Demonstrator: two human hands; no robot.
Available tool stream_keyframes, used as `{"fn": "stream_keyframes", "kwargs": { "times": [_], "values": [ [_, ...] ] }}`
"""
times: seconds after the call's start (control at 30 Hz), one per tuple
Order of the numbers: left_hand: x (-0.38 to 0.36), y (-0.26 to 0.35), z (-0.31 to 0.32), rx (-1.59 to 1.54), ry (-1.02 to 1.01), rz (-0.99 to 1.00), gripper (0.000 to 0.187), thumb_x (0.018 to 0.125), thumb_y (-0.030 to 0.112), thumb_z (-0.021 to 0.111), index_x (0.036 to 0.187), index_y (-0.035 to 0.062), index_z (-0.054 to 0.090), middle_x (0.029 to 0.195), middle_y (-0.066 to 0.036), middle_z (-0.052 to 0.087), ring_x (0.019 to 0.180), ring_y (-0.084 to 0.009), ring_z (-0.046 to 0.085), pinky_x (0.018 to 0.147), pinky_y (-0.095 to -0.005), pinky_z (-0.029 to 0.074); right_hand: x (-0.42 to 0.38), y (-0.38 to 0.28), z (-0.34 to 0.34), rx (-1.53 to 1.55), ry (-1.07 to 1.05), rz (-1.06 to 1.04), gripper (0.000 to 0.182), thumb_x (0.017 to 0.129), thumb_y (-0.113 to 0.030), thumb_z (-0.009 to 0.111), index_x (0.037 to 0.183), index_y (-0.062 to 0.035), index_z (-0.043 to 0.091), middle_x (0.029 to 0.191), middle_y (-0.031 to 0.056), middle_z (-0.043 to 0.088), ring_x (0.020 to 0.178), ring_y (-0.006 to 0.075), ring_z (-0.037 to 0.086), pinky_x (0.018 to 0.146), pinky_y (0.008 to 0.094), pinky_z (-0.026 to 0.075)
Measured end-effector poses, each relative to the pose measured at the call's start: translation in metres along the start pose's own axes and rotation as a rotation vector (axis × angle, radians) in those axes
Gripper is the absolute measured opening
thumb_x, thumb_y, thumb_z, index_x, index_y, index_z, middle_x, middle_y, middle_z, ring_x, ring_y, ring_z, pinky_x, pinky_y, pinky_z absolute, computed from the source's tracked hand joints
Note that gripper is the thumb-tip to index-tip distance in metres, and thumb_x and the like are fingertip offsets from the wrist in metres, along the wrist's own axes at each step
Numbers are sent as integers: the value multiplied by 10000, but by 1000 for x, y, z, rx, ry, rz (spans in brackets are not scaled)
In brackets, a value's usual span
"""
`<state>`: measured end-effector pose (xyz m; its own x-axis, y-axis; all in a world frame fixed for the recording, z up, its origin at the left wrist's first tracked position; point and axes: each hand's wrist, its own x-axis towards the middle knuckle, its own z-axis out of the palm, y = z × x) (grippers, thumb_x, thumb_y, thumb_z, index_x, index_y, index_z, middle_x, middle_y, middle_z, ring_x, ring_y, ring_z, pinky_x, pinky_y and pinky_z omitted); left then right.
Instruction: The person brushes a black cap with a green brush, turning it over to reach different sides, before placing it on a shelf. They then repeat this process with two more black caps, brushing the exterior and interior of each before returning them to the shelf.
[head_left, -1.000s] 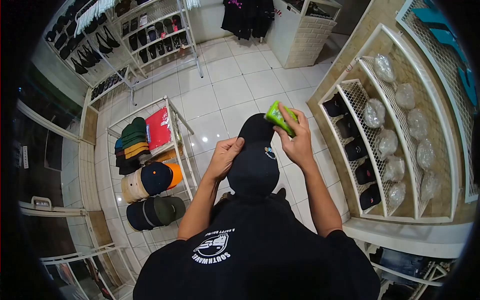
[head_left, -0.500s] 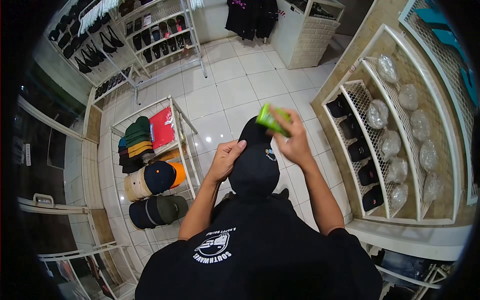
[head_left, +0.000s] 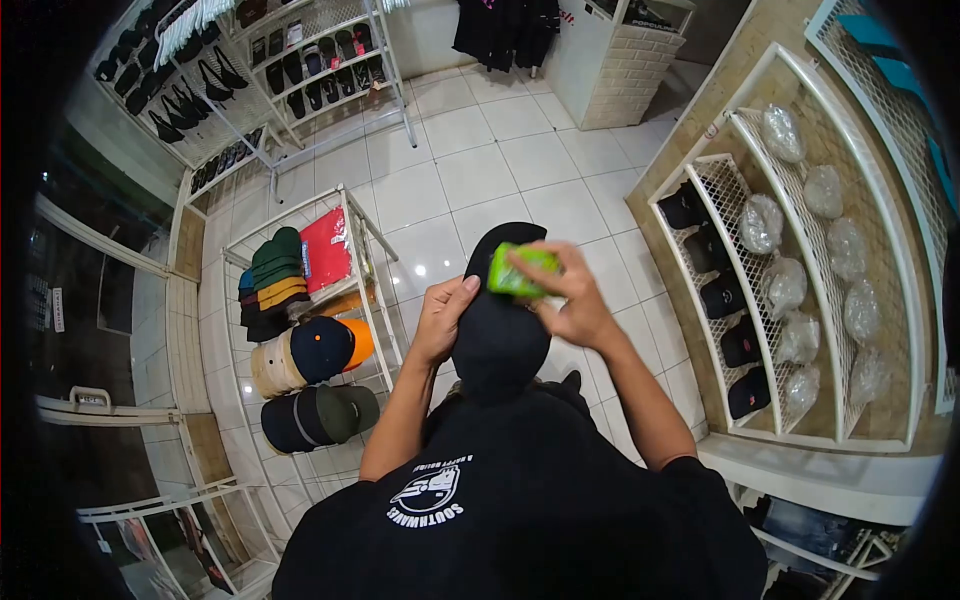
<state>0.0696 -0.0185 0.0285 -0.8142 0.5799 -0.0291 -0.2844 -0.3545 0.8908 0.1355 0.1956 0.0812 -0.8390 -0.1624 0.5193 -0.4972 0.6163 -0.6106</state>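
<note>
A black cap (head_left: 500, 345) is held out in front of my torso, its brim (head_left: 505, 236) pointing away from me. My left hand (head_left: 445, 318) grips the cap's left edge near where brim and crown meet, thumb on top. In my right hand (head_left: 572, 300) is a bright green, palm-sized block (head_left: 522, 270), blurred by motion; its exact kind cannot be made out. The block overlaps the base of the brim and the front of the crown, hiding the small logo there.
On the left, a white rack (head_left: 375, 235) carries folded beanies (head_left: 277, 270), a red packet (head_left: 328, 250) and rows of caps (head_left: 318, 420). Wall shelves (head_left: 775, 300) at right hold black caps and plastic-wrapped bundles (head_left: 785, 285). Sandals (head_left: 312, 95) and a brick-faced counter (head_left: 630, 85) stand farther back.
My right hand has brought the green block leftward and down, from the brim's right side to the brim's base, covering the logo. My left hand keeps its grip on the cap.
</note>
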Motion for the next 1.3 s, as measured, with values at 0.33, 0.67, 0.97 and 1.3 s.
{"fn": "stream_keyframes", "kwargs": {
  "times": [0.33, 0.67, 0.97, 1.3],
  "values": [
    [2, 1, -3, -47, 8, -15, 334, 1090, 269, 525, 931, 23, 684, 855, 7, 691, 735, -32, 610, 664, -209, 504, -3, 28, 2, 109, 255, 269, 630, 752, -1, 782, 1339, -211, 693, 1242, 169, 603, 1118, 314, 597, 1020, 402, 467],
    [-2, -4, 6, -149, 3, 26, 319, 1092, 260, 512, 1107, -16, 669, 1003, -32, 717, 850, -68, 664, 774, -232, 543, -6, 35, 20, 324, 472, 381, 647, 775, 3, 799, 1380, -182, 661, 1288, 127, 578, 1172, 279, 588, 1012, 374, 485],
    [-7, 2, 2, -265, -16, -1, 354, 1097, 248, 478, 1238, -43, 623, 1127, -95, 719, 963, -134, 705, 872, -271, 569, -3, 31, 12, 301, 268, 263, 628, 823, 8, 772, 1417, -128, 620, 1277, 135, 593, 1168, 245, 591, 1020, 327, 460],
    [-7, -4, -17, -299, -1, -27, 361, 1089, 268, 496, 1246, -29, 627, 1120, -105, 722, 968, -145, 710, 870, -275, 574, -3, 23, 14, 294, 88, 79, 641, 848, -20, 778, 1449, -138, 588, 1268, 127, 593, 1141, 246, 599, 999, 314, 471]
  ]
}}
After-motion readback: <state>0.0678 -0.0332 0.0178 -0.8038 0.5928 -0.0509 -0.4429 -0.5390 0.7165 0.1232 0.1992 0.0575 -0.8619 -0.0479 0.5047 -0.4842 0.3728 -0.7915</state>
